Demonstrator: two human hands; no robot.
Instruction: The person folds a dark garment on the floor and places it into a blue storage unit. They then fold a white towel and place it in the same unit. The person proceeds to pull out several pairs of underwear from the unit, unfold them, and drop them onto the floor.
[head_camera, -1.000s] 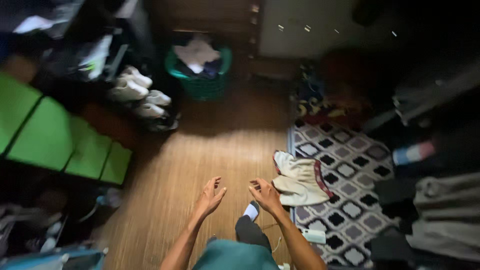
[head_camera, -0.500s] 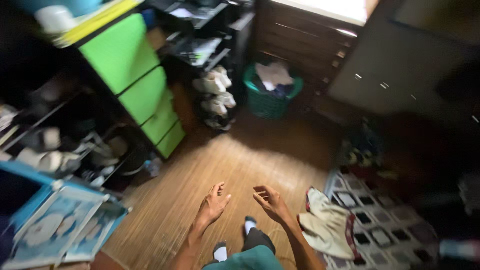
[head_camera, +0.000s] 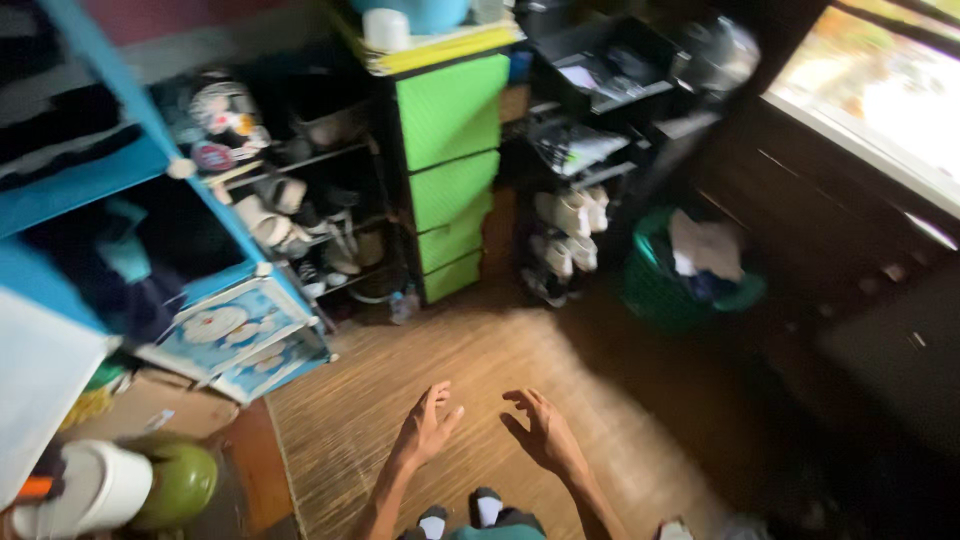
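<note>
Both hands are empty and held out low over the woven floor mat (head_camera: 520, 370). Left hand (head_camera: 428, 428): grip open, fingers spread, holding nothing. Right hand (head_camera: 540, 430): grip open, fingers loosely curled, palm turned toward the left hand, holding nothing. The two hands are near each other, not touching.

Change against the earlier frames: the view has swung left. The patterned rug and the pale cloth lying on it are out of view. The green drawer unit (head_camera: 452, 170) now sits up and away from the hands, near frame centre. The green laundry basket (head_camera: 680, 275) is right of the drawer unit, with a shoe rack (head_camera: 565, 225) between them. A blue shelf unit (head_camera: 150, 240) has come in left of the drawer unit. Hand posture is much the same as before.
</note>
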